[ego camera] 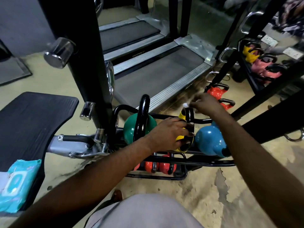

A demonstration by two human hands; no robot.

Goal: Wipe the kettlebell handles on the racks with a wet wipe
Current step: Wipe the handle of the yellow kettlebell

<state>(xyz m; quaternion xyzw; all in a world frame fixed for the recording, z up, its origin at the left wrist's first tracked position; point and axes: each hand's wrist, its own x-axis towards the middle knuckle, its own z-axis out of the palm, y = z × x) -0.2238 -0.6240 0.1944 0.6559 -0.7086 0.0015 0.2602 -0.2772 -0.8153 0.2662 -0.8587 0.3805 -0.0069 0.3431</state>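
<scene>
A low black rack (212,164) holds a green kettlebell (130,127), a yellow kettlebell (180,138) and a blue kettlebell (209,140) on top, with small red kettlebells (165,166) below. My left hand (169,134) rests on the yellow kettlebell, fingers bent over its body. My right hand (206,104) pinches a white wet wipe (185,105) at the top of that kettlebell's black handle (189,115). The wipe is mostly hidden by my fingers.
A blue wet-wipe pack (18,183) lies on a black bench seat (32,119) at the left. A black upright post (85,55) stands behind the rack. Treadmills (158,74) lie beyond. Two red kettlebells (217,92) sit on the floor; another rack (261,66) stands at right.
</scene>
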